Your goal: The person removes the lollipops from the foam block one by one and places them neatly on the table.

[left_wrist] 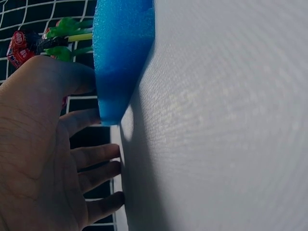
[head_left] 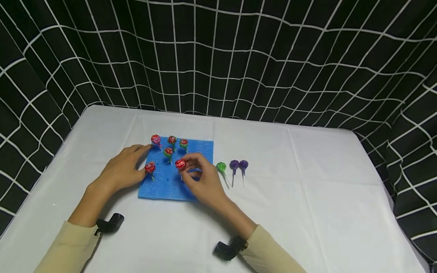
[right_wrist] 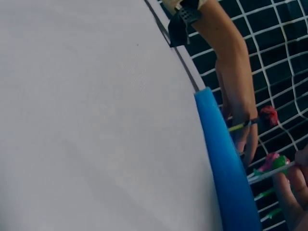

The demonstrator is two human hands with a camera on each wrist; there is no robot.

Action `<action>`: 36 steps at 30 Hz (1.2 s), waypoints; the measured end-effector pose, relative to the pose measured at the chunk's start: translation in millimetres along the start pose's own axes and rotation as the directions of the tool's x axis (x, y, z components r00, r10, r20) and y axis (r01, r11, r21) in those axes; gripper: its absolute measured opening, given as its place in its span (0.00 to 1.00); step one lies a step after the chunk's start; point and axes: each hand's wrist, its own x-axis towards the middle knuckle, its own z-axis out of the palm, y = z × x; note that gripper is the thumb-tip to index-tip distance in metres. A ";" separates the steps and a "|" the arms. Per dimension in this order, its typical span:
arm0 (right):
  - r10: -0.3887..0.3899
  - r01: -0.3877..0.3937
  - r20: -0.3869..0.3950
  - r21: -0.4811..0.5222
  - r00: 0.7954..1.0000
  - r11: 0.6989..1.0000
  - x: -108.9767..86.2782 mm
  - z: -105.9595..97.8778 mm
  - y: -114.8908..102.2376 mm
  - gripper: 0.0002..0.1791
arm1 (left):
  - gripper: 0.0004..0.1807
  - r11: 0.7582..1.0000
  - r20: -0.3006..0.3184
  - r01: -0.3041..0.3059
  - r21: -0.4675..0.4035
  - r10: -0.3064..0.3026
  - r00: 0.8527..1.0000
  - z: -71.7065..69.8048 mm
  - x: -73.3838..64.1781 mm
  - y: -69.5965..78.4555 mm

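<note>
A blue foam board (head_left: 164,189) lies on the white table with several lollipops standing upright in it. My right hand (head_left: 203,180) pinches a red-wrapped lollipop (head_left: 180,164) over the board's right half. In the right wrist view, its white stick (right_wrist: 272,173) runs from the fingers to the foam's edge. My left hand (head_left: 124,168) touches the board's left edge, thumb against the foam and fingers extended (left_wrist: 98,154). Close by the left thumb stands a red lollipop (head_left: 150,167). Farther back are a pink-and-red lollipop (head_left: 156,139) and red-and-green ones, including one (head_left: 168,152) near the middle.
Right of the board, a green lollipop (head_left: 221,167) and two purple lollipops (head_left: 234,165) lie on the white tablecloth (head_left: 293,212). Black cloth with a white grid (head_left: 218,60) hangs behind and at the sides. Black devices (head_left: 228,248) are strapped at both wrists.
</note>
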 end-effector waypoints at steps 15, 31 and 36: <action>-0.043 0.044 -0.079 0.001 0.996 0.999 -10.4 -26.4 -5.9 0.19 | 0.41 1.000 0.006 -0.011 -0.004 0.011 1.000 -1.7 -1.6 -0.4; -0.029 0.035 -0.166 0.031 0.986 0.999 -16.8 -56.3 -6.8 0.20 | 0.41 1.000 0.004 -0.005 0.000 0.005 1.000 -0.2 -1.3 -1.1; -0.082 0.085 -0.199 0.005 0.977 0.996 -17.7 -63.8 -3.4 0.19 | 0.41 1.000 0.002 -0.005 0.004 0.005 1.000 0.0 -0.4 -0.7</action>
